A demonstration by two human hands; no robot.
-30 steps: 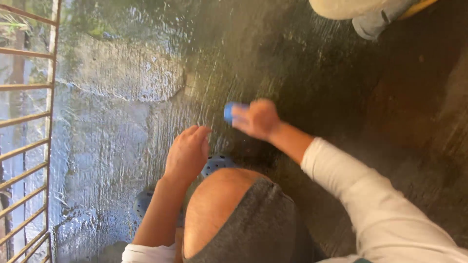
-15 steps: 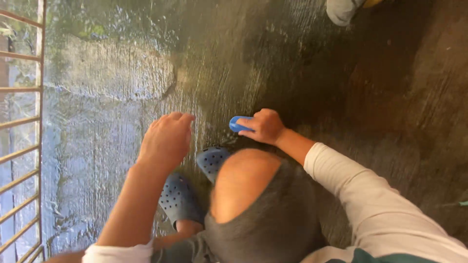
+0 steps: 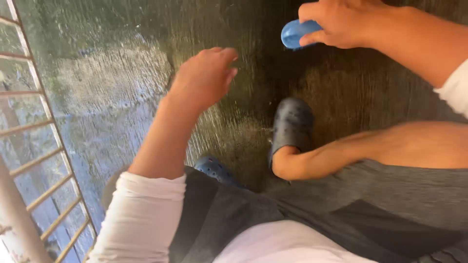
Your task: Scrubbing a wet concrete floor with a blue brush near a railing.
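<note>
Scrubbing low over wet concrete
I see my right hand (image 3: 341, 22), far right, fingers clamped on a small rounded blue brush (image 3: 295, 33) against the wet floor (image 3: 122, 73); my left hand (image 3: 204, 78) hovers mid-frame, fingers loosely together, holding nothing.

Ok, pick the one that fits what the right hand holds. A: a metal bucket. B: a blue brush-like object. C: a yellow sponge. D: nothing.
B: the right hand grips a small blue object, seemingly a scrub brush, above the wet concrete floor.
</note>
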